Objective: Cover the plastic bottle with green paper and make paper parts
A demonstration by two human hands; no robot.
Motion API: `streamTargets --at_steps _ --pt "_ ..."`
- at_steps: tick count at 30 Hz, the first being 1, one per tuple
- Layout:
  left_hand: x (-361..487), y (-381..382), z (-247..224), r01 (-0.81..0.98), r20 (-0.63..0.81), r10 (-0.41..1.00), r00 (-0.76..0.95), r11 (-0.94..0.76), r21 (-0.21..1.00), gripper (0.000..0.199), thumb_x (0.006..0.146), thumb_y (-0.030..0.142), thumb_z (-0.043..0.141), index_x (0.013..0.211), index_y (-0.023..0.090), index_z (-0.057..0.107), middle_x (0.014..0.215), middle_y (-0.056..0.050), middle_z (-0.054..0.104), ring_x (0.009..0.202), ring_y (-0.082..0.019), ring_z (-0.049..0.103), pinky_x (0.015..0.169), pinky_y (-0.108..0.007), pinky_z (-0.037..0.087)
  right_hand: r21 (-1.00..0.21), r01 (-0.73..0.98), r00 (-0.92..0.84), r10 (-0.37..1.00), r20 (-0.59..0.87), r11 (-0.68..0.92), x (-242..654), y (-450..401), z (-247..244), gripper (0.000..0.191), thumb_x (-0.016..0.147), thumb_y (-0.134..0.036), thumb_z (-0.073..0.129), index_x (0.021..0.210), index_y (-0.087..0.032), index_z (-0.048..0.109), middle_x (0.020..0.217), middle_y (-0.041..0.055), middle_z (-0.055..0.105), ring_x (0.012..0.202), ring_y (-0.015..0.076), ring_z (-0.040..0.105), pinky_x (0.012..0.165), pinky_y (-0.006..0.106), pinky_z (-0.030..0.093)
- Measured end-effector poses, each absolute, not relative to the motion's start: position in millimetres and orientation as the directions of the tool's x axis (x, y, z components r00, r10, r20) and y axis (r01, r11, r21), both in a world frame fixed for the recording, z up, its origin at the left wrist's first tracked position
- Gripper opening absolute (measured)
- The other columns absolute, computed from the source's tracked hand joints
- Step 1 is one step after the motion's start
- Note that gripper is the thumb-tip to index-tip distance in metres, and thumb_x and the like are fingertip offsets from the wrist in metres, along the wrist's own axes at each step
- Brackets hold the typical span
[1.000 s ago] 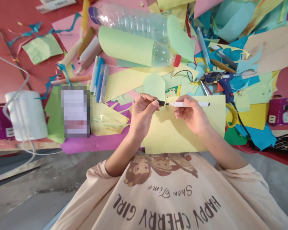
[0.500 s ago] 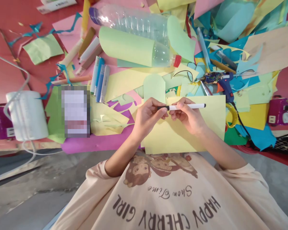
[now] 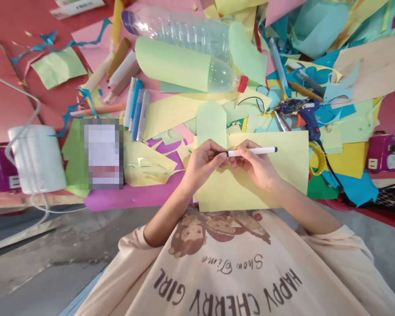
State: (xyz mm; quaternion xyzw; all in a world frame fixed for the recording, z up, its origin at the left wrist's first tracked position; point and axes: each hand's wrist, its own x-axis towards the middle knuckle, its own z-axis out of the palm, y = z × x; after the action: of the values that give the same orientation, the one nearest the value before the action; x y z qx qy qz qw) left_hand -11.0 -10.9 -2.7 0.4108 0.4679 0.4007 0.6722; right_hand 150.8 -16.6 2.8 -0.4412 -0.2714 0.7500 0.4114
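A white marker pen (image 3: 261, 150) with black ends lies level between both my hands, above a pale yellow paper sheet (image 3: 266, 188). My left hand (image 3: 206, 163) is closed around its dark capped end, and the fingers hide most of that cap. My right hand (image 3: 255, 163) pinches the white barrel, the black tail end pointing right. A light green rounded paper piece (image 3: 211, 120) lies just beyond my left fingers, over the sheet's far edge.
Beyond the hands lies a plastic bottle (image 3: 224, 80) partly wrapped in green paper, with a second bottle (image 3: 181, 33) behind it. A blue glue gun (image 3: 311, 118) and yellow-handled scissors (image 3: 318, 159) are at right. Several markers (image 3: 140, 109), a phone (image 3: 103, 153) and a white roll (image 3: 37, 160) are at left.
Both hands have moved slightly down towards me with the marker. Its right end has shifted a little left, and my left fingers cover more of the black cap.
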Motion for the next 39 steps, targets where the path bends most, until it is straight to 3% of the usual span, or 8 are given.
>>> streamTargets --at_steps 5,9,11,13,15,19,24,39 --pt "-40 -6 -4 -0.140 -0.205 0.976 0.077 0.214 0.967 0.013 0.077 0.027 0.069 0.078 0.018 0.061 0.060 0.002 0.065 0.053 -0.009 0.061 0.052 -0.021 0.050 -0.818 -0.129 -0.439 0.772 -0.460 -0.561 158 -12 6 0.041 0.073 -0.048 0.075 0.100 -0.020 0.062 0.077 -0.0001 0.066 0.067 0.0116 0.062 0.061 0.025 0.049" --pt "-84 0 -12 0.048 0.073 0.928 -0.364 -0.060 0.997 0.010 0.080 0.029 0.069 0.083 0.022 0.063 0.060 0.005 0.062 0.054 -0.009 0.060 0.056 -0.027 0.050 -0.938 0.323 -0.334 0.912 -0.238 -0.126 175 -5 14 0.021 0.085 -0.040 0.063 0.098 -0.022 0.064 0.096 0.0052 0.068 0.088 0.0176 0.062 0.081 0.034 0.050" --pt "-103 1 -16 0.326 0.263 0.878 -0.401 -0.131 0.936 0.014 0.085 0.032 0.066 0.096 0.024 0.065 0.088 0.003 0.068 0.077 -0.013 0.068 0.076 -0.035 0.053 -0.829 0.541 -0.295 0.955 -0.028 0.143 183 0 15 0.013 0.088 -0.032 0.058 0.096 -0.023 0.064 0.101 0.0065 0.070 0.098 0.0218 0.061 0.092 0.041 0.047" --pt "-114 2 -19 0.583 0.351 0.901 -0.256 -0.145 0.799 0.041 0.082 0.033 0.070 0.121 0.026 0.060 0.123 -0.002 0.063 0.122 -0.023 0.056 0.108 -0.044 0.041 -0.695 0.662 -0.308 0.947 0.089 0.281 187 7 12 0.013 0.088 -0.025 0.057 0.099 -0.023 0.064 0.104 0.0075 0.071 0.104 0.0252 0.060 0.095 0.045 0.045" --pt "-112 0 -21 0.668 0.395 0.901 -0.178 -0.184 0.721 0.048 0.084 0.032 0.066 0.131 0.025 0.055 0.138 -0.005 0.055 0.135 -0.027 0.045 0.115 -0.047 0.032 -0.604 0.728 -0.333 0.938 0.101 0.324 188 13 8 0.019 0.087 -0.020 0.056 0.104 -0.022 0.063 0.107 0.0087 0.071 0.106 0.0275 0.060 0.095 0.047 0.045" --pt "-84 -7 -19 0.688 0.296 0.950 0.102 -0.282 0.669 0.038 0.091 0.030 0.055 0.128 0.026 0.058 0.135 -0.007 0.061 0.130 -0.026 0.052 0.111 -0.046 0.039 -0.520 0.779 -0.375 0.925 0.061 0.350 185 22 0 0.025 0.084 -0.017 0.057 0.109 -0.020 0.062 0.103 0.0100 0.071 0.103 0.0297 0.060 0.093 0.047 0.047" --pt "-51 -13 -20 0.722 0.103 0.885 0.455 -0.434 0.539 0.045 0.092 0.034 0.052 0.137 0.028 0.051 0.148 -0.008 0.049 0.141 -0.030 0.041 0.117 -0.054 0.030 -0.522 0.777 -0.384 0.922 0.052 0.353 183 27 0 0.022 0.082 -0.015 0.060 0.103 -0.019 0.064 0.098 0.0098 0.071 0.099 0.0288 0.059 0.092 0.046 0.046" --pt "-85 1 -22 0.846 -0.013 0.958 0.286 -0.246 0.473 0.053 0.095 0.048 0.039 0.142 0.023 0.045 0.153 -0.010 0.041 0.145 -0.027 0.034 0.120 -0.051 0.024 -0.614 0.770 -0.382 0.897 -0.223 0.175 221 27 36 0.015 0.087 -0.025 0.051 0.076 -0.021 0.061 0.082 0.0055 0.064 0.081 0.0203 0.056 0.074 0.033 0.043"
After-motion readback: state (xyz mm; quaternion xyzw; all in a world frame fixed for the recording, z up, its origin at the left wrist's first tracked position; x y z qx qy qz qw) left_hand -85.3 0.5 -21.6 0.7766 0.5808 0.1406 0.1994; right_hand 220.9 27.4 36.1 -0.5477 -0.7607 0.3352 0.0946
